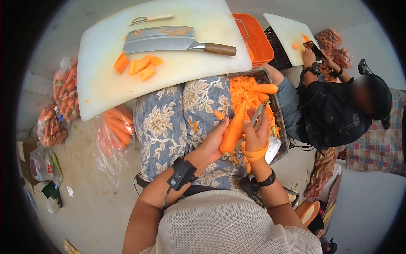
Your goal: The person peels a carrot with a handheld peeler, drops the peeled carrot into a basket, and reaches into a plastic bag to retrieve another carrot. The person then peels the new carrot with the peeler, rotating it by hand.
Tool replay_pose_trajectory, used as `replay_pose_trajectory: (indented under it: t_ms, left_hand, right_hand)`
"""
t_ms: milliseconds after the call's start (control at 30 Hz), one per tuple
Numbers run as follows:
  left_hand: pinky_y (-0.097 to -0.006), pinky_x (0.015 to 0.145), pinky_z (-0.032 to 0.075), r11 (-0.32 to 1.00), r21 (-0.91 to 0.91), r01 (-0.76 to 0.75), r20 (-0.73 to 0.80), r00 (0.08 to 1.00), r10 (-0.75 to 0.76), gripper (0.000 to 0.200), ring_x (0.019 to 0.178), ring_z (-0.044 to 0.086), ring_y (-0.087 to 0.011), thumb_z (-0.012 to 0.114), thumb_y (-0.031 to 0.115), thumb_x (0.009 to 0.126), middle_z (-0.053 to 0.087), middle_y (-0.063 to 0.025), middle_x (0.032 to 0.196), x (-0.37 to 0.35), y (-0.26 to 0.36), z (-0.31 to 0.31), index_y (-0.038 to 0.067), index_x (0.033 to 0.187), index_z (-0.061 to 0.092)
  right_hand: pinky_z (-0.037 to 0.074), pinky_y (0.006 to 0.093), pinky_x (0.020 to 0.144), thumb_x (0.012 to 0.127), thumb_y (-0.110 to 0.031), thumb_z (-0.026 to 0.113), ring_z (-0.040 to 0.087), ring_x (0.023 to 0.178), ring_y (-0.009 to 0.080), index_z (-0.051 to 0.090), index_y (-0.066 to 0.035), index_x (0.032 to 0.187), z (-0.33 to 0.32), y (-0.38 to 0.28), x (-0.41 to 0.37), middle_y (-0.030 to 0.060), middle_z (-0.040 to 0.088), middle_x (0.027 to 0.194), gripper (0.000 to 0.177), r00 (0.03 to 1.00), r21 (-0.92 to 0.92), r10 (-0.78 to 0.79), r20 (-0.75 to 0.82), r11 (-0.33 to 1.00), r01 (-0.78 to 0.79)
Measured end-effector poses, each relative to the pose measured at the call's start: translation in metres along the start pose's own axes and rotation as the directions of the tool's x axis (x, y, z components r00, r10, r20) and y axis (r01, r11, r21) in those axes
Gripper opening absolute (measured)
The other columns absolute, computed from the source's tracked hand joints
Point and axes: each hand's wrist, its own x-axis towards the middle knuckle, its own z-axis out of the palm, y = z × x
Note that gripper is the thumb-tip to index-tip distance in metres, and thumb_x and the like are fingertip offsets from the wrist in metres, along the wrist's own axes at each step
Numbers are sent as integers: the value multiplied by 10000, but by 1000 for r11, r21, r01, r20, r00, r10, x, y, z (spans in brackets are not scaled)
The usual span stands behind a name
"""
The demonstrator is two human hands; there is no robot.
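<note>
My left hand [214, 142] is closed round the thick end of a large peeled carrot [235, 132], which is held at a slant above my lap. A metal peeler [259, 115] sits in my right hand [256, 134], close to the carrot's side. Orange peel strips [255, 155] hang across the right hand and wrist. Just beyond my hands, a dark crate [284, 146] holds carrot peelings and whole carrots [264, 88]. A cleaver [163, 39] with a wooden handle lies on the white cutting board [101, 89], near cut carrot chunks [145, 67] and another peeler [151, 19].
An orange bin [263, 40] stands behind the crate. At right, a co-worker [334, 101] handles a cleaver [313, 49] at a second board [285, 29]. Bagged carrots [118, 129] lie on the floor at left, with more bags [65, 91] by the wall.
</note>
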Motion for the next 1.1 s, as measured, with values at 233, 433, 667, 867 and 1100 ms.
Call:
replay_pose_trajectory:
  t_ms: [233, 433, 667, 867, 1100]
  left_hand:
    - [-268, 850, 417, 963, 249, -103, -118, 984, 135, 410, 996, 517, -134, 289, 365, 949, 520, -59, 1102, 8, -5, 4, 54, 1168, 440]
    - [-258, 879, 396, 951, 292, -103, -91, 987, 135, 420, 1050, 490, -133, 254, 329, 959, 499, -83, 1147, 17, -4, -4, 20, 1189, 420]
    - [-273, 928, 358, 948, 283, -143, -76, 982, 171, 443, 1097, 463, -156, 244, 316, 961, 479, -109, 1185, 17, 0, 0, -9, 1227, 383]
    - [-268, 948, 339, 945, 295, -143, -83, 981, 175, 448, 1126, 440, -158, 240, 314, 962, 458, -109, 1216, 21, -3, -5, -13, 1234, 379]
    - [-283, 877, 408, 926, 342, -161, -128, 968, 215, 465, 1059, 494, -168, 238, 341, 959, 489, -103, 1167, 25, -10, -11, -5, 1234, 380]
  right_hand:
    - [378, 301, 878, 791, -55, 506, 470, 1016, 192, 363, 57, 1179, 18, 26, 2, 146, 459, 1128, 429, 992, -232, -118, 43, 965, 125]
    - [404, 295, 764, 761, -81, 527, 489, 857, 178, 429, 57, 1091, 18, 19, 14, 113, 506, 948, 371, 994, -358, -97, 50, 928, 109]
    - [429, 313, 742, 741, -83, 561, 517, 841, 231, 438, 61, 1082, 17, 22, 23, 150, 490, 953, 390, 992, -437, -100, 79, 891, 124]
    - [419, 304, 701, 747, -96, 557, 508, 781, 215, 451, 52, 1003, 18, 16, 27, 135, 492, 867, 315, 990, -520, -64, 129, 845, 123]
    - [416, 292, 671, 749, -108, 565, 480, 730, 170, 439, 53, 962, 19, 19, 35, 107, 483, 809, 295, 993, -470, -27, 114, 879, 78]
